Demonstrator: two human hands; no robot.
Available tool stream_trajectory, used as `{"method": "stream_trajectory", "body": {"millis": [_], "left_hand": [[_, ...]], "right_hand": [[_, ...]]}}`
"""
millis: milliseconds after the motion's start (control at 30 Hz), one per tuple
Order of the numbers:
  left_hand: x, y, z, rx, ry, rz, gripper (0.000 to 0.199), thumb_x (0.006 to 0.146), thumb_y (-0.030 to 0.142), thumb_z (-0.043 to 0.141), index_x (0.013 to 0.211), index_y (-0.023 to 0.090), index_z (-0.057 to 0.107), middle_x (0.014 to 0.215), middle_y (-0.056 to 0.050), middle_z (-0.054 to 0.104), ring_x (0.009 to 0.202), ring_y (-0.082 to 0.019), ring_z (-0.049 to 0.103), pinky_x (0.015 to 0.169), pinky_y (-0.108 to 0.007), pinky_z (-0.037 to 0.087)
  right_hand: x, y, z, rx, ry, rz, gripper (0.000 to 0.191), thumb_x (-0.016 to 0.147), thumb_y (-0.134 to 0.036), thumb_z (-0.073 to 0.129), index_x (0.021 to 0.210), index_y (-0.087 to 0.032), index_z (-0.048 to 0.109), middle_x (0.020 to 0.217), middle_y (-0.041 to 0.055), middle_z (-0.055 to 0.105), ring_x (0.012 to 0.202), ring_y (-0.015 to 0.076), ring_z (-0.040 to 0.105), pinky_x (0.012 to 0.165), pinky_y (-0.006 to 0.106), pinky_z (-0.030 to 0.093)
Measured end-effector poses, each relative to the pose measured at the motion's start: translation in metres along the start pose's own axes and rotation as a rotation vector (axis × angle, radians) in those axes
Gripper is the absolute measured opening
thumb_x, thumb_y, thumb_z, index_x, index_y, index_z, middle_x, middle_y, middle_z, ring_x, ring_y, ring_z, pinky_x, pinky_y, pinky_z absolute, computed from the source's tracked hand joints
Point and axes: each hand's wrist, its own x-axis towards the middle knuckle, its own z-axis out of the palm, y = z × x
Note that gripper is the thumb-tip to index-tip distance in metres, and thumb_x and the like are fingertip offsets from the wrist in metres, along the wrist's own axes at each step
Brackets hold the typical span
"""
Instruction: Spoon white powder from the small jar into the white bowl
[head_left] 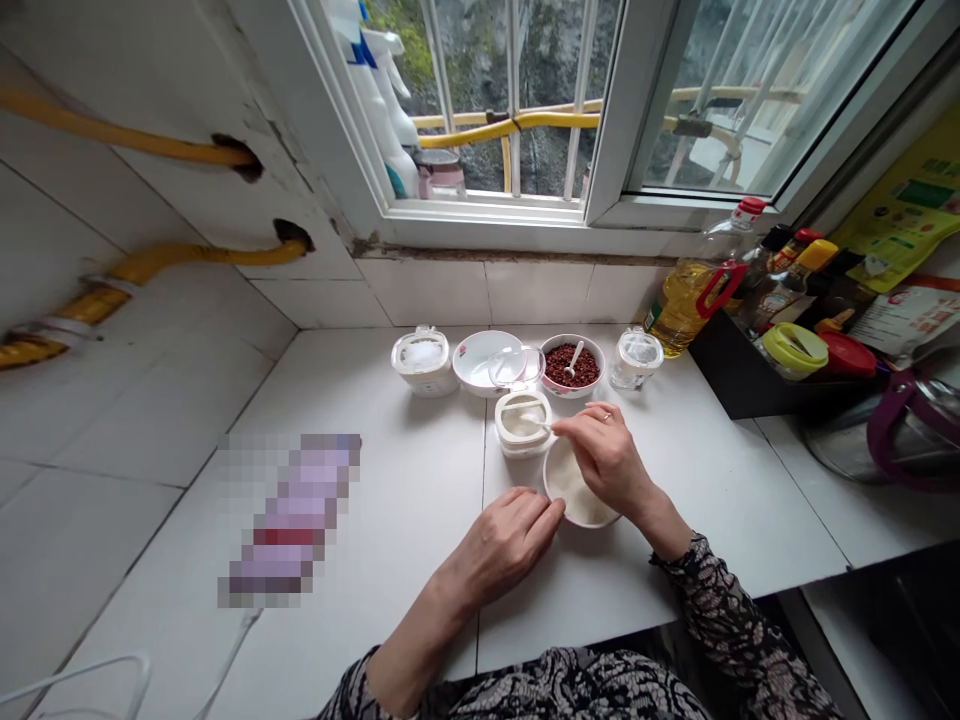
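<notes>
My right hand [606,455] pinches the handle of a small white spoon [534,424], whose other end reaches into a square seasoning jar [523,450] of pale contents. Just in front of that jar sits a bowl [577,492] holding a whitish, powdery or grainy substance, partly covered by my right hand. My left hand [514,540] rests by the bowl's left rim, fingers bent together and fingertips near or against it; whether they grip the rim is unclear. Behind stands a bowl of dark red grains [571,368] with a white spoon in it.
A white bowl [472,350] with a clear lid [517,367], a left jar [421,362] and a right jar [637,358] line the back. An oil bottle [686,300] and a black condiment box [720,375] stand right. A blurred purple object [300,510] lies left.
</notes>
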Motion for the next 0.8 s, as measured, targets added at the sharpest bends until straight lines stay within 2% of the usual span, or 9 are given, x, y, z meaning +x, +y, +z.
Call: {"method": "stream_trajectory", "body": {"millis": [67,167,267,367,433,500,667,800], "left_hand": [[0.0,0.0,0.0,0.001,0.002,0.0,0.021,0.1,0.005,0.038,0.103,0.011,0.058,0.071,-0.003,0.06,0.066,-0.017,0.061,0.067,-0.032,0.057],[0.0,0.0,0.0,0.001,0.008,0.01,0.02,0.1,0.005,0.039,0.105,0.01,0.058,0.072,-0.003,0.061,0.066,-0.017,0.061,0.066,-0.032,0.056],[0.0,0.0,0.0,-0.005,0.009,0.012,0.02,0.099,0.004,0.04,0.104,0.009,0.058,0.072,-0.003,0.061,0.065,-0.016,0.06,0.065,-0.031,0.056],[0.001,-0.001,-0.001,-0.011,0.007,0.006,0.021,0.1,0.004,0.039,0.104,0.009,0.058,0.072,-0.003,0.061,0.064,-0.016,0.059,0.065,-0.03,0.055],[0.001,-0.001,-0.001,-0.01,0.007,0.008,0.021,0.1,0.004,0.039,0.104,0.009,0.058,0.072,-0.003,0.061,0.064,-0.016,0.059,0.065,-0.031,0.056],[0.0,-0.001,-0.001,-0.011,0.004,0.006,0.02,0.1,0.004,0.039,0.104,0.01,0.058,0.073,-0.003,0.061,0.065,-0.016,0.06,0.066,-0.031,0.056],[-0.001,-0.001,-0.001,-0.021,-0.006,-0.002,0.019,0.1,0.007,0.04,0.106,0.01,0.058,0.074,-0.004,0.062,0.067,-0.017,0.061,0.065,-0.032,0.056],[0.0,-0.001,0.0,-0.016,-0.002,0.001,0.02,0.1,0.007,0.039,0.106,0.01,0.058,0.075,-0.005,0.063,0.068,-0.017,0.062,0.065,-0.032,0.056]], "right_hand": [[0.001,0.001,0.0,-0.077,-0.041,-0.062,0.027,0.093,-0.011,0.047,0.103,-0.023,0.069,0.083,0.0036,0.075,0.078,0.0202,0.065,0.097,0.046,0.045],[0.001,0.0,-0.006,-0.043,0.064,-0.056,0.027,0.093,-0.01,0.048,0.104,-0.024,0.068,0.08,0.0019,0.074,0.075,0.0189,0.065,0.096,0.044,0.045],[-0.001,-0.002,-0.018,0.059,0.183,0.028,0.021,0.093,-0.014,0.051,0.099,-0.024,0.069,0.073,-0.0003,0.071,0.073,0.0188,0.064,0.095,0.043,0.046],[-0.006,0.002,-0.028,0.131,0.205,0.141,0.017,0.091,-0.017,0.053,0.087,-0.024,0.068,0.063,-0.0011,0.066,0.076,0.0209,0.063,0.088,0.04,0.049],[-0.01,0.007,-0.031,0.139,0.165,0.195,0.017,0.089,-0.016,0.053,0.082,-0.024,0.066,0.063,0.0,0.065,0.078,0.0214,0.063,0.078,0.036,0.05],[-0.013,0.012,-0.029,0.1,0.091,0.193,0.017,0.086,-0.013,0.052,0.08,-0.023,0.065,0.066,0.0005,0.066,0.076,0.0205,0.063,0.075,0.035,0.049],[-0.015,0.018,-0.017,0.004,-0.1,0.064,0.021,0.084,-0.008,0.047,0.081,-0.021,0.063,0.066,-0.002,0.068,0.06,0.0156,0.058,0.088,0.041,0.046],[-0.016,0.018,-0.015,0.028,-0.174,0.061,0.022,0.084,-0.006,0.045,0.08,-0.022,0.06,0.067,-0.0032,0.069,0.056,0.0138,0.055,0.094,0.041,0.045]]}}
